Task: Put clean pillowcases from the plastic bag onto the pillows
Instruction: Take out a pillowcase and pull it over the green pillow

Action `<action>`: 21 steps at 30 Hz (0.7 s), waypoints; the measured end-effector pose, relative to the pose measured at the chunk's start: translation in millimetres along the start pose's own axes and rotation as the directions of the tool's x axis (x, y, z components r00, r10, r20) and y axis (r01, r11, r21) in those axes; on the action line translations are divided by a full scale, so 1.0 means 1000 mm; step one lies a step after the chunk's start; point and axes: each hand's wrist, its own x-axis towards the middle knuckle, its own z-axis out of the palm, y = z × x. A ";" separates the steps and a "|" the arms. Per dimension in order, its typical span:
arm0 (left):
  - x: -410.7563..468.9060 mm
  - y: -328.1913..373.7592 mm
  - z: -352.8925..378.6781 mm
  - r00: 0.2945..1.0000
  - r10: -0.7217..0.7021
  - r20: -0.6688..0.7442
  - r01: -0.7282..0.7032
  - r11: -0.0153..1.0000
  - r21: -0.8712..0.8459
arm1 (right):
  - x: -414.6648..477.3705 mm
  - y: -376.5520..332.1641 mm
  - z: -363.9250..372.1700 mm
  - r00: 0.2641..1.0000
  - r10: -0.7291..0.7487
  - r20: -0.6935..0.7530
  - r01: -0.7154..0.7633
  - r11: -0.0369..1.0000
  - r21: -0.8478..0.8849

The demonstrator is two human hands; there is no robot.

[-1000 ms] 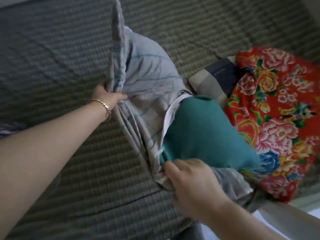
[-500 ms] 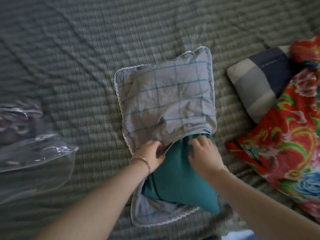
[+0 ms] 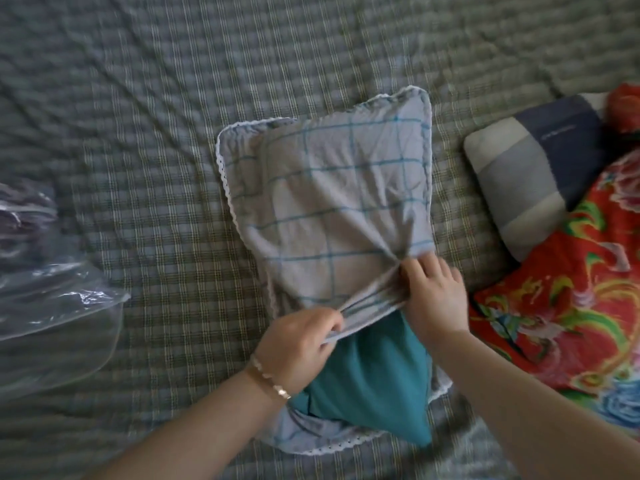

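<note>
Looking down onto a bed [image 3: 173,98] covered in a green-grey checked spread. In the middle lies a teal pillow [image 3: 374,372]. Its far half is inside a grey pillowcase [image 3: 339,202] with blue grid lines and white lace trim. Its near half sticks out bare toward the viewer, lying on the pillowcase's lower layer.

Both forearms reach in from the bottom edge. The left hand [image 3: 298,344], with a thin bracelet [image 3: 268,382] on its wrist, curls fingers and thumb in a tight grip on the pillowcase's open hem. The right hand [image 3: 433,299], knuckles up, grips the same hem further right. The cloth bunches into taut folds between the two hands.

A clear plastic bag [image 3: 59,306] holding folded fabric lies at the left edge. At right, a grey and navy pillow [image 3: 530,168] rests beside a red floral quilt [image 3: 571,299].
</note>
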 end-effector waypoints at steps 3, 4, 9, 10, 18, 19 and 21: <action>-0.011 0.000 0.001 0.984 0.161 0.082 -0.169 0.979 0.111 | -0.043 0.031 -0.007 0.999 0.003 0.033 -0.002 0.999 -0.045; -0.013 0.005 0.004 0.977 0.183 0.105 -0.197 0.970 0.142 | -0.054 0.033 -0.011 0.999 0.027 0.031 -0.026 0.999 -0.032; -0.034 -0.010 -0.007 0.948 -0.241 0.209 0.157 0.922 0.353 | -0.104 0.010 -0.034 0.971 -0.218 -0.096 0.230 0.963 0.142; -0.046 -0.014 -0.010 0.906 -0.325 0.272 0.196 0.891 0.410 | -0.114 0.010 -0.032 0.975 -0.205 -0.082 0.216 0.965 0.150; -0.082 -0.009 0.009 0.700 -0.693 0.175 0.626 0.713 0.316 | -0.072 0.000 -0.001 0.151 0.739 0.657 -0.703 -0.387 0.597; -0.082 -0.012 0.009 0.592 -0.797 0.123 0.751 0.600 0.277 | -0.071 0.001 0.003 0.183 0.721 0.669 -0.679 -0.399 0.616; -0.088 -0.024 0.009 0.366 -0.927 0.083 0.912 0.375 0.166 | -0.083 0.005 0.000 0.450 0.703 0.551 -0.777 0.004 0.630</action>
